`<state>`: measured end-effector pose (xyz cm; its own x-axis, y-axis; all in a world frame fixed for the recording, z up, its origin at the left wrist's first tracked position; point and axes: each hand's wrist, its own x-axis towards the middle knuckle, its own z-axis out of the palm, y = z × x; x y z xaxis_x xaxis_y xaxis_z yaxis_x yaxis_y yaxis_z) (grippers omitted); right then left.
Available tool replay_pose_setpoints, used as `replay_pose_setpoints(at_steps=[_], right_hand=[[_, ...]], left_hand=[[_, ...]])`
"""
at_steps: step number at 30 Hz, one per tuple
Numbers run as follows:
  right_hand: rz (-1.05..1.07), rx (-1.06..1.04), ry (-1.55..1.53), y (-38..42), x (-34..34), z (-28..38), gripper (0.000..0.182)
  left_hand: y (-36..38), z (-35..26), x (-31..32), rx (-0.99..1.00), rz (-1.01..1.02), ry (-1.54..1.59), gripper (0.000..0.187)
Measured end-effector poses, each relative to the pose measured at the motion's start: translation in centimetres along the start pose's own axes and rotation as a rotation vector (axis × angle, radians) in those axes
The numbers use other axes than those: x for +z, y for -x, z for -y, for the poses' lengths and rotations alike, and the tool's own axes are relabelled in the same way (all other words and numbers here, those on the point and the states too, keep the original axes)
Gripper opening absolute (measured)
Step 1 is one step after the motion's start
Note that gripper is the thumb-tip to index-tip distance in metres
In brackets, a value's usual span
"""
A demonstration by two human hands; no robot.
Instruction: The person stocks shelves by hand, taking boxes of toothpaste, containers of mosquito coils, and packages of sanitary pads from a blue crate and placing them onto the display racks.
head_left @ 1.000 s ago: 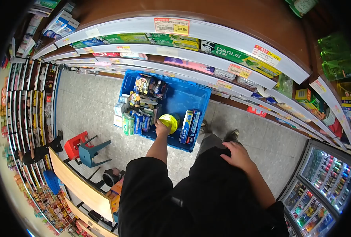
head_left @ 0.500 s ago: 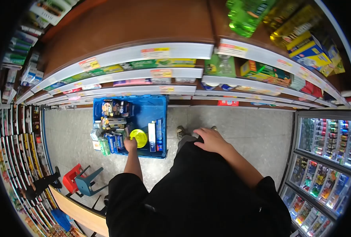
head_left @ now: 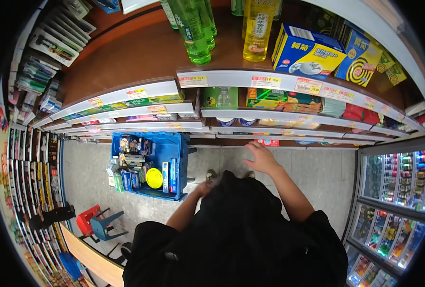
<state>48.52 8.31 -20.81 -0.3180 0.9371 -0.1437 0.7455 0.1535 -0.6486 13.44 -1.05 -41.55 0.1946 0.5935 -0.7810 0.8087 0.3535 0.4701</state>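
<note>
My right hand point(head_left: 261, 159) hangs in front of the lower shelves, fingers spread and holding nothing. Low beside my body is my left hand point(head_left: 204, 189), blurred, its fingers hard to make out, to the right of the blue crate point(head_left: 181, 165). In the crate lie a round yellow tub point(head_left: 154, 178), a long white and blue box point(head_left: 165, 177) and several small packages. Green bottles point(head_left: 193, 36), a yellow bottle point(head_left: 258, 31) and a blue and yellow box point(head_left: 308, 51) stand on the upper shelf, ahead of my hands.
Lit drink coolers point(head_left: 396, 182) line the right side. At the lower left are a red stool point(head_left: 87, 220), a teal stool point(head_left: 104, 226), a wooden table edge point(head_left: 93, 253) and part of another person point(head_left: 49, 217) beside stocked shelves.
My left hand has moved from the yellow tub in the crate rightward to my body. My right hand has risen slightly. The view has shifted, showing more of the upper shelf's bottles and boxes.
</note>
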Motion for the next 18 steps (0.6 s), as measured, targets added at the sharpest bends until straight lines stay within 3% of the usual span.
replay_pose_setpoints(at_steps=[1,4,7,13,18], right_hand=[[-0.039,-0.016,0.086,-0.8,0.3,-1.2,0.068],[-0.064,0.005,0.250,-4.1,-0.1,-3.4,0.093],[-0.118,0.082,0.364,-8.6,-0.9,-4.3,0.097],[0.045,0.201,0.305,-15.1,-0.4,-7.7,0.085],[-0.055,0.152,0.226,-16.9,1.3,-11.2,0.077]], left_hand=[[-0.7,-0.3,2.4,0.084,0.062,-0.056,0.065],[-0.7,-0.9,4.4,0.041,-0.024,-0.035,0.061],[3.7,-2.2,2.4,-0.020,-0.092,-0.019,0.059],[8.1,-1.4,2.6,-0.172,-0.319,0.037,0.054],[9.3,-1.7,6.3,-0.192,-0.391,0.133,0.044]])
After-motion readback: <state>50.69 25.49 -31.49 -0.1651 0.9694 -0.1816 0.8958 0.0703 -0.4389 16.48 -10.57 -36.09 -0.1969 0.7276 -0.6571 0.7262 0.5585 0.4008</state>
